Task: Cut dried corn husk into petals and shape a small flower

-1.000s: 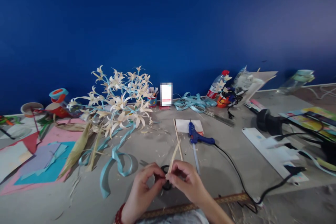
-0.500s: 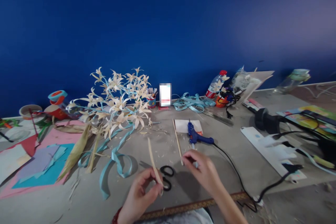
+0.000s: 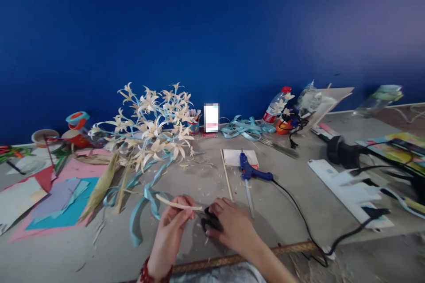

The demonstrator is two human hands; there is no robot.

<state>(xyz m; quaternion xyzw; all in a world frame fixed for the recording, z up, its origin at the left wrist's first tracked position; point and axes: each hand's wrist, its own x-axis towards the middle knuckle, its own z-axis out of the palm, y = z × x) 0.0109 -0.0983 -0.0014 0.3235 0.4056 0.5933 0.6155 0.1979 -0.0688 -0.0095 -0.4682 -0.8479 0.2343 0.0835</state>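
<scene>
My left hand (image 3: 174, 221) pinches a thin, pale strip (image 3: 175, 204), which looks like dried husk and lies nearly level across the fingertips. Close to its right, my right hand (image 3: 232, 223) is closed round the black handles of the scissors (image 3: 210, 221); the fingers cover part of them and the blades are mostly hidden. A slim wooden stick (image 3: 227, 174) lies on the table beyond the right hand. Beside it a blue glue gun (image 3: 254, 171) rests on a white card, with a clear glue stick (image 3: 249, 199) just below.
White paper-like flowers (image 3: 152, 128) on blue stems stand at the back left, above curled blue ribbon (image 3: 135, 225). Coloured paper (image 3: 63, 210) and husks (image 3: 99, 190) lie left. A power strip (image 3: 345, 194) with plugs and cables is on the right, a bottle (image 3: 277, 104) behind.
My right hand has left the wooden stick, which now lies loose, and has come down onto the scissors. My left hand has moved left and up, turning the strip from upright to nearly level.
</scene>
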